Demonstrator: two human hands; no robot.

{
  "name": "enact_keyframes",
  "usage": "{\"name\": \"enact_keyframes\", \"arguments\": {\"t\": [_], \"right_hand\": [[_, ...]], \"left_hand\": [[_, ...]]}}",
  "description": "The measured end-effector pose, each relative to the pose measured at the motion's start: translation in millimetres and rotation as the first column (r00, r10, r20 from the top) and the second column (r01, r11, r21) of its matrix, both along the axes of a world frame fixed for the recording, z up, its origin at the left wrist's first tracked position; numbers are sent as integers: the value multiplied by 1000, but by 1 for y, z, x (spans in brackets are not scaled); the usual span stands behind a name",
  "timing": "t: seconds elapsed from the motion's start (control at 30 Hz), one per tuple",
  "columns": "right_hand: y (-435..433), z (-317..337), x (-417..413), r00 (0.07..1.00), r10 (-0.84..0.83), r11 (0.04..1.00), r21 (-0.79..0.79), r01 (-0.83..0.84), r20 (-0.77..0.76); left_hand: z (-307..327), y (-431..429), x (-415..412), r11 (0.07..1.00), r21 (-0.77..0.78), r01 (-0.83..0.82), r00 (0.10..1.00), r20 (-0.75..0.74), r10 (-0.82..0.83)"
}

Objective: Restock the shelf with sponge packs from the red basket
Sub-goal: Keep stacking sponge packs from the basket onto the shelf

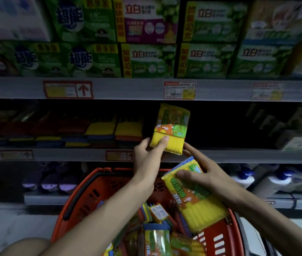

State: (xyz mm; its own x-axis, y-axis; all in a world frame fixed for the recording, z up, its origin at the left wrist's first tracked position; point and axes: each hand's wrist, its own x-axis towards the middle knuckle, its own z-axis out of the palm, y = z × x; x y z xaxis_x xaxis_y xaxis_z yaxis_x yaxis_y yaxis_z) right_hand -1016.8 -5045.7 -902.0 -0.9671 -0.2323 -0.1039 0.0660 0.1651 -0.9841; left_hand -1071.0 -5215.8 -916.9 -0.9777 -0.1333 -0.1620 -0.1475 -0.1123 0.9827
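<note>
Sponge pack [171, 124] beside stacked sponges [117, 130], basket [107, 191] below

Two packs held between basket and shelf
One sponge pack [170, 126] was held upright by the left hand [147, 159] at the front edge of the middle shelf [238, 156], in a gap to the right of the stacked sponges [109, 132]. Just below and to its right, a second pack [194, 198] was gripped by the right hand [207, 174] above the basket [83, 193], which was set in front of the shelving. More packs [157, 241] were lying inside the basket. Boxes [146, 60] were stacked in two layers on the shelf above
</note>
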Motion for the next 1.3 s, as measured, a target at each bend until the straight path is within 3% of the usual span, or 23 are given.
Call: {"name": "enact_keyframes", "arguments": {"t": [0.33,0.67,1.3], "right_hand": [[-14,-13,-22,993,-88,995,-47,92,82],[-24,-21,-39,979,-182,983,14,181,95],[-29,-15,-54,974,-183,983,30,180,130]], "left_hand": [[-4,-4,-7,987,-78,-143,987,-79,137],[-16,-5,-18,975,-158,-156,986,-87,144],[0,-5,-14,983,-162,-89,993,57,100]]}}
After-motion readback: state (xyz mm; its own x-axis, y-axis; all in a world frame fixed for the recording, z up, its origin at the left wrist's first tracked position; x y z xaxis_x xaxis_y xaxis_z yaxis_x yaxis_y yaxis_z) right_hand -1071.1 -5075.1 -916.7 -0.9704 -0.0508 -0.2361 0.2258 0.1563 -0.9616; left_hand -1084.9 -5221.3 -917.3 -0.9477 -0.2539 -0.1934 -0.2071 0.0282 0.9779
